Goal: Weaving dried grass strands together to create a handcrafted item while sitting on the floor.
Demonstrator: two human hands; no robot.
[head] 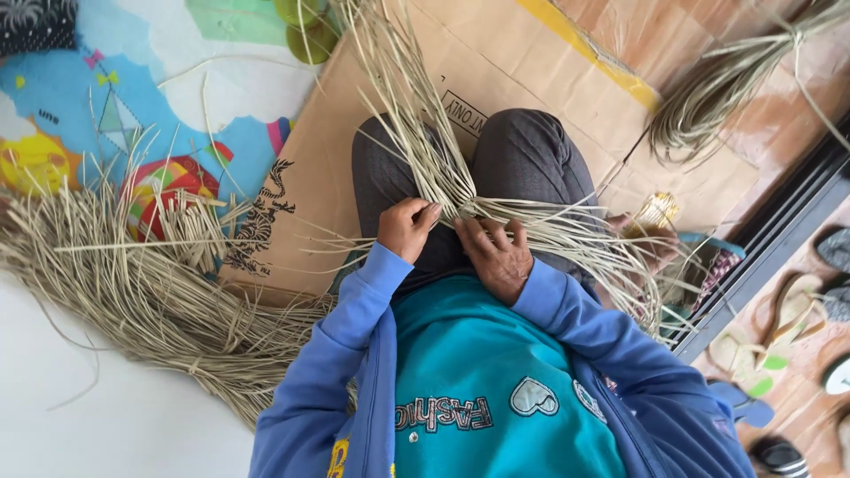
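Dried palm-like strips point(460, 208), pale straw in colour, cross on the person's lap, on the dark grey trousers between the knees. One sheaf fans away up over the cardboard and another sweeps to the right. The work looks to be at the point where the strips are being interlaced, with only a small knot of crossings made and long loose ends on every side.

The left hand point(407, 228) is curled, its fingertips pinching a few strips just at the crossing. The right hand point(498, 258) lies over the strips with fingers spread, pressing them down against the thigh; it is touching them rather than gripping them. As a judgement, the next move calls for keeping that crossing pinned while one strip is singled out from the fan, since the strips lie close and tangle easily.

No filled container shows. The flattened cardboard carton point(496, 53) serves only as a mat under the legs. A small golden woven object point(657, 211) sits just right of the knee; I cannot tell whether it holds anything. A large loose heap of strips point(150, 283) lies to the left, partly on a colourful play mat point(106, 106). A tied bundle point(717, 88) lies at the upper right, and sandals point(770, 345) stand beyond the door track.
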